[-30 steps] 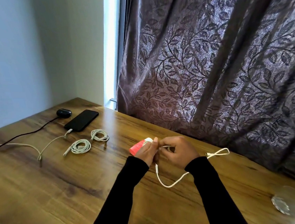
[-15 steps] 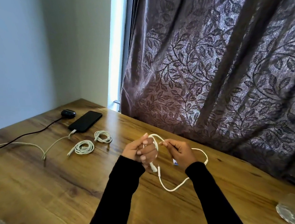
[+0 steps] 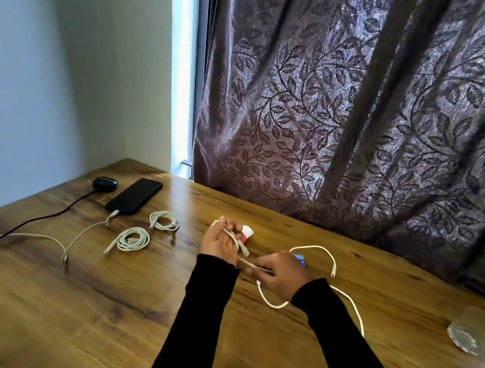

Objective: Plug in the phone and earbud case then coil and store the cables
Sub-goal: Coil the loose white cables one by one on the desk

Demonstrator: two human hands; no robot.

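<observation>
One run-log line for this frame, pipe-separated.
phase: coiling | left hand: holds white cable loops | right hand: feeds cable | coiled cables on table: two | phone: plugged in

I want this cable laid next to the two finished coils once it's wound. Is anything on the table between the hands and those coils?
Nothing visible. The white cable is held in the left hand and right hand; bare wooden table separates them from the two coiled cables. The red-and-white object lies behind the left hand, off that path.
</observation>
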